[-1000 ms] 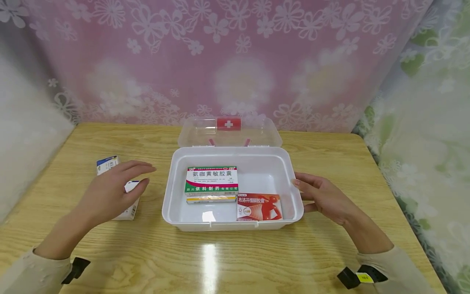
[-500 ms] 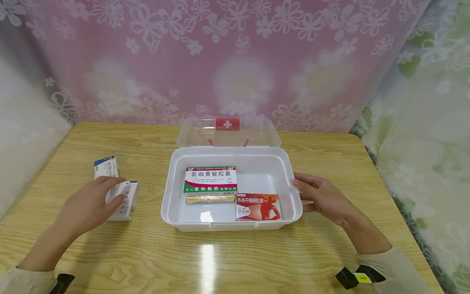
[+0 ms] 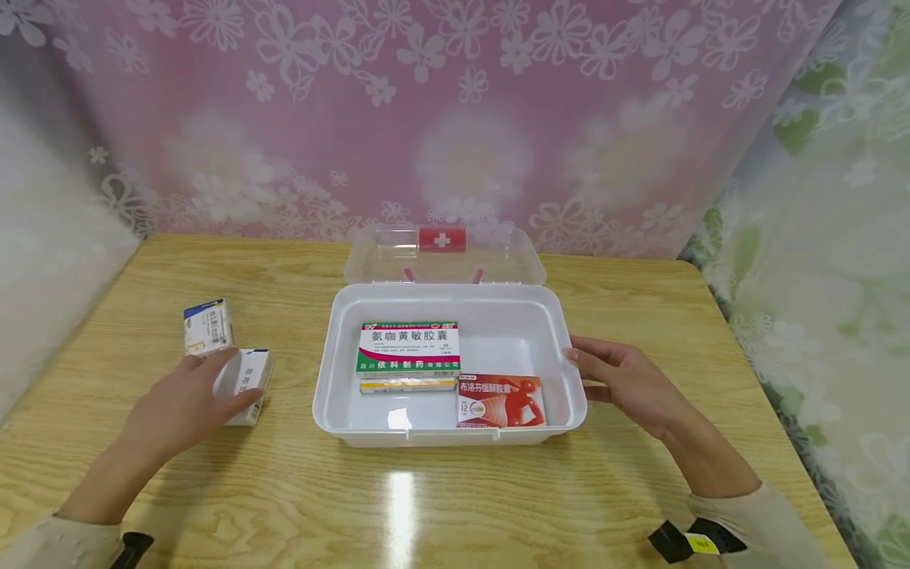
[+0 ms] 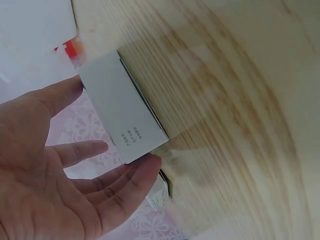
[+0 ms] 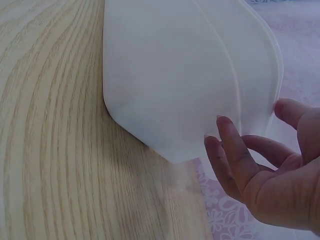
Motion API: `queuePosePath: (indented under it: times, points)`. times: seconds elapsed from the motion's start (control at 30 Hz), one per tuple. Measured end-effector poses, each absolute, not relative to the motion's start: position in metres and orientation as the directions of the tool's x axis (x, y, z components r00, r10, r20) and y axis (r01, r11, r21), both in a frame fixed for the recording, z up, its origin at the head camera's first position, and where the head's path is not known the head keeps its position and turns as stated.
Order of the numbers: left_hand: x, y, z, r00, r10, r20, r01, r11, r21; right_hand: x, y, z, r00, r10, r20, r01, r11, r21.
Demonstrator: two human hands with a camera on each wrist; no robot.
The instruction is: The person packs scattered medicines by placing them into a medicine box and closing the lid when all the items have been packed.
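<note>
My left hand [image 3: 174,407] grips a white medicine box [image 3: 250,370] lying on the table, left of the first-aid box. In the left wrist view, the thumb is at one end of that carton [image 4: 117,105] and the fingers reach its other end. Just behind it lies a second medicine box [image 3: 208,325], white with a blue corner. My right hand [image 3: 633,383] holds the white plastic first-aid box [image 3: 325,379] at its right side. The right wrist view has the thumb at the rim and the fingertips by the outer wall [image 5: 170,75].
Inside the first-aid box are a green-and-white medicine carton [image 3: 408,348], a yellow-striped carton [image 3: 408,386] partly under it, and a red carton [image 3: 501,401]. Its clear lid [image 3: 498,257] with a red cross label stands open behind. A floral curtain backs the wooden table [image 3: 298,498].
My left hand has moved left and down from above the cartons, and its thumb and fingers have come onto the nearer white medicine box. The right hand stays at the first-aid box.
</note>
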State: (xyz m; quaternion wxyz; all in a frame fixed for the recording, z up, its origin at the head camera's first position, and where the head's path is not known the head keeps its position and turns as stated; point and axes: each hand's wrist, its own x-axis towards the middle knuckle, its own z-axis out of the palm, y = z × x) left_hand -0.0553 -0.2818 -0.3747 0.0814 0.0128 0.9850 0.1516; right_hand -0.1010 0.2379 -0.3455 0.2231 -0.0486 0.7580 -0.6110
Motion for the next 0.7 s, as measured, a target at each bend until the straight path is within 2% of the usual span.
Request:
queuePosePath:
  times: [0.23, 0.43, 0.7]
  points:
    - [-0.060, -0.284, -0.375, -0.978, 0.080, -0.191, 0.018, 0.952, 0.307, -0.101, 0.236, -0.345, -0.898, -0.339, -0.280, 0.200, 0.253, -0.947]
    - [-0.064, -0.285, -0.373, -0.967, 0.050, -0.249, -0.026, 0.956, 0.291, -0.101, 0.235, -0.347, -0.899, -0.338, -0.279, 0.200, 0.249, -0.948]
    - [-0.068, -0.284, -0.371, -0.965, 0.052, -0.258, -0.029, 0.953, 0.300, -0.100, 0.236, -0.347, -0.901, -0.335, -0.274, 0.199, 0.243, -0.949]
